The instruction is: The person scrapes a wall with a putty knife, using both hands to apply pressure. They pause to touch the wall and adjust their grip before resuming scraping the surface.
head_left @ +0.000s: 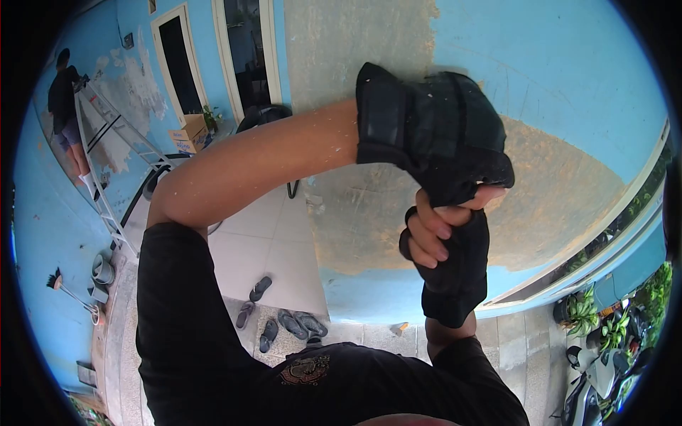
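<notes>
Both of my hands wear black fingerless gloves and meet in front of the wall. My left hand is above, its wrist bent and its fingers curled down, mostly hidden by the glove. Directly below, touching it, my right hand is closed, with bare fingers curled inward. Anything between the hands is hidden. Behind them, the light blue wall has a large bare patch of grey-brown plaster.
At the left, a person stands by a ladder at another wall. A cardboard box sits near the doors. Several sandals lie on the floor below. Plants and a motorbike are at the lower right.
</notes>
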